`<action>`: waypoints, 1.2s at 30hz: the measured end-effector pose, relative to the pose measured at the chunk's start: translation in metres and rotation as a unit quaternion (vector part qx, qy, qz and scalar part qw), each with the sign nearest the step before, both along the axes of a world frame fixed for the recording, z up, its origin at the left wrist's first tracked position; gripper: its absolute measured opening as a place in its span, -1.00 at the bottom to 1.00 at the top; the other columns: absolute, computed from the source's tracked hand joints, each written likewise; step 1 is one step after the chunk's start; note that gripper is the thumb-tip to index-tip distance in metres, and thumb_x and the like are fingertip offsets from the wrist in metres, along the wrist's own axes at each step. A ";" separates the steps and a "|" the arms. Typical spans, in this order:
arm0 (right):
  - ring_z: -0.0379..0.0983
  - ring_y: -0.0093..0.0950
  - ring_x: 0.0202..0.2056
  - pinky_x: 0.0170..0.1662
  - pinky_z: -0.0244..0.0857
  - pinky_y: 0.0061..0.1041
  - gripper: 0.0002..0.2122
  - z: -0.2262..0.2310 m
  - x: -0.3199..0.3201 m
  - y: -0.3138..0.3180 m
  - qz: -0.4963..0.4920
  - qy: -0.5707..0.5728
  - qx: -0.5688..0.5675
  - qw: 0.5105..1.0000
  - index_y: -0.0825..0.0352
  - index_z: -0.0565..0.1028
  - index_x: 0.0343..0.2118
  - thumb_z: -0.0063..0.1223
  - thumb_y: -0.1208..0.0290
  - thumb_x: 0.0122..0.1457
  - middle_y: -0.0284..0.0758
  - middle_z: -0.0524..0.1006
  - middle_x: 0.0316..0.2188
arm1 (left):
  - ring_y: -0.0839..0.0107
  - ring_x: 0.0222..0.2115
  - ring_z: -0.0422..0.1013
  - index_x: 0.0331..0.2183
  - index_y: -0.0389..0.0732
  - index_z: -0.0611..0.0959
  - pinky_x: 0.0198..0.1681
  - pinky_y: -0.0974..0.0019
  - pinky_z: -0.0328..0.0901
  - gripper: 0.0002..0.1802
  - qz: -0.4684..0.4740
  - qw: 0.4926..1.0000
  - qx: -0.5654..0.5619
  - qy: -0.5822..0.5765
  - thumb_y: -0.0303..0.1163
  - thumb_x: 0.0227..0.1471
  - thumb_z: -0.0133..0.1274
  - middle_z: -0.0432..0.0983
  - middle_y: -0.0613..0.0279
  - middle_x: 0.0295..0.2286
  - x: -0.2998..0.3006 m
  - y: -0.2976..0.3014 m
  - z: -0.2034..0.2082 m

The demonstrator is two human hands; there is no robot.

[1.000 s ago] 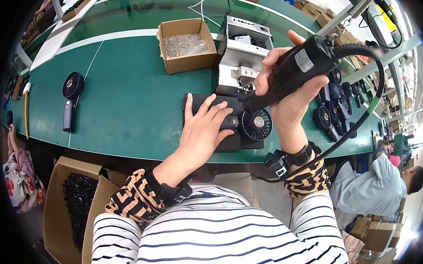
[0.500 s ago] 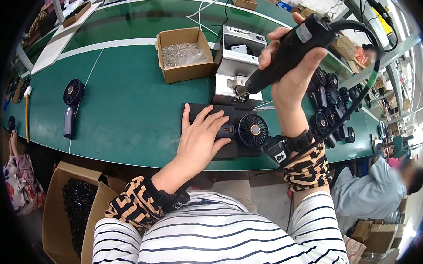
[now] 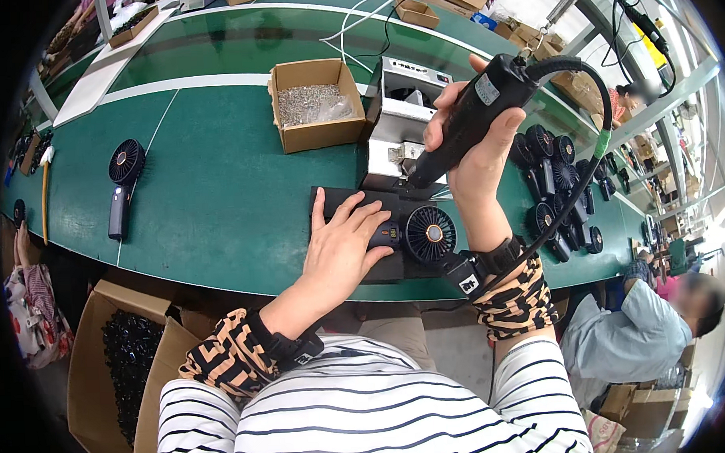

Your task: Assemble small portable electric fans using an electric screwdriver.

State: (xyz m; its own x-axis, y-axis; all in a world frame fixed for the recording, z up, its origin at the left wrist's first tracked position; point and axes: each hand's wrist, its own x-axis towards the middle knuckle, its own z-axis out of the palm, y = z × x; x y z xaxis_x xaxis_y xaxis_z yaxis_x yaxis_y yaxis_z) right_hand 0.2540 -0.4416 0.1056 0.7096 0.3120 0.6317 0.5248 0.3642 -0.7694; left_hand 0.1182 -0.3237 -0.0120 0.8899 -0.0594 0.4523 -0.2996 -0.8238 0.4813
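A black handheld fan (image 3: 430, 234) lies on a black pad (image 3: 323, 202) at the bench's near edge, its round grille to the right. My left hand (image 3: 343, 241) rests over its handle, fingers spread and lying flat, thumb along the near side. My right hand (image 3: 484, 154) is wrapped round a black electric screwdriver (image 3: 476, 107), tilted with its nose down and to the left. The screwdriver's nose is at the front of a silver screw feeder (image 3: 395, 129), by its small metal outlet; whether they touch, I cannot tell.
An open cardboard box (image 3: 319, 137) of small screws stands left of the feeder. Another handheld fan (image 3: 120, 207) lies at the left, and several fans (image 3: 564, 175) are heaped at the right. The screwdriver's cable (image 3: 566, 219) crosses my right forearm. A person (image 3: 622, 329) sits at the right.
My right hand has brought the screwdriver down and to the left, its nose now lower at the feeder's front. My left hand stays on the fan. The view has shifted slightly.
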 end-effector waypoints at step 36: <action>0.29 -0.47 -0.74 -0.69 0.22 -0.51 -0.14 -0.036 -0.044 -0.021 0.096 0.064 0.035 0.993 0.30 0.26 0.02 -0.23 -0.52 -0.02 -0.22 0.35 -0.56 | 0.22 0.13 0.24 -0.10 -0.14 0.58 0.28 -0.26 -0.18 -0.48 -0.006 1.000 -0.007 0.008 -0.25 -0.17 0.29 0.46 0.30 -0.06 0.004 -0.001 0.005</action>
State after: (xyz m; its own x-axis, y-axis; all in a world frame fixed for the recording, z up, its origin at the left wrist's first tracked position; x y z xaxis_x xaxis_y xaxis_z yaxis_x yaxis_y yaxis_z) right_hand 0.2099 -0.4623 0.0700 0.7171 0.4076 0.5654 0.3411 0.5022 -0.7946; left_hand 0.1222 -0.3247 -0.0074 0.8962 -0.0633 0.4391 -0.3014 -0.8132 0.4978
